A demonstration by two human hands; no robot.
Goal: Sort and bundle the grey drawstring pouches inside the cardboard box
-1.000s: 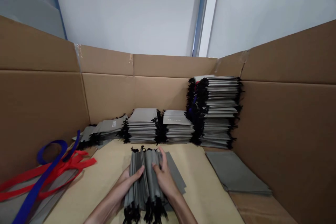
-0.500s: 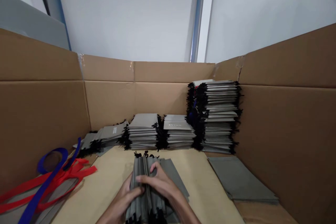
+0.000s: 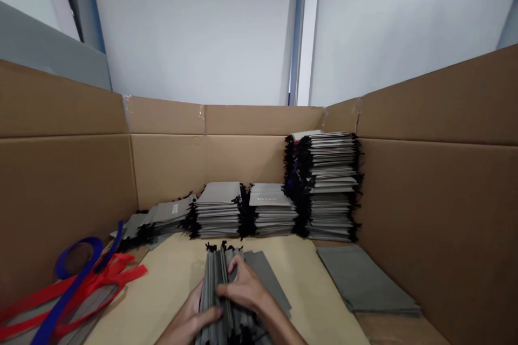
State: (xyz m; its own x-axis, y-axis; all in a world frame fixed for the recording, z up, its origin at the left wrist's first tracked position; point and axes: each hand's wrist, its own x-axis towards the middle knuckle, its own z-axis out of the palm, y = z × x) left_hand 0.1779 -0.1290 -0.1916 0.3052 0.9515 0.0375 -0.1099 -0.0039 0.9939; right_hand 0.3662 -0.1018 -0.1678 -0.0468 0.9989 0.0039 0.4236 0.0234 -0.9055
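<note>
Cardboard walls (image 3: 170, 164), stacks (image 3: 220, 215) behind, red ribbon (image 3: 107, 274) left, handheld gray bundle (image 3: 210, 280)

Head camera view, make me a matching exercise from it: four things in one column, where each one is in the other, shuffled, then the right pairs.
Things
1. Red ribbon
2. Tallest gray pouch stack
3. Gray pouch bundle with black cord ends
4. Flat gray pile

Places
A. At the back right, rising above the shorter pouch stacks
B. At the right, nearer the camera than the stacks
C. At the left, crossed by the blue ribbon
D. Between the left hand and right hand

Pairs: 1-C, 2-A, 3-D, 4-B
</note>
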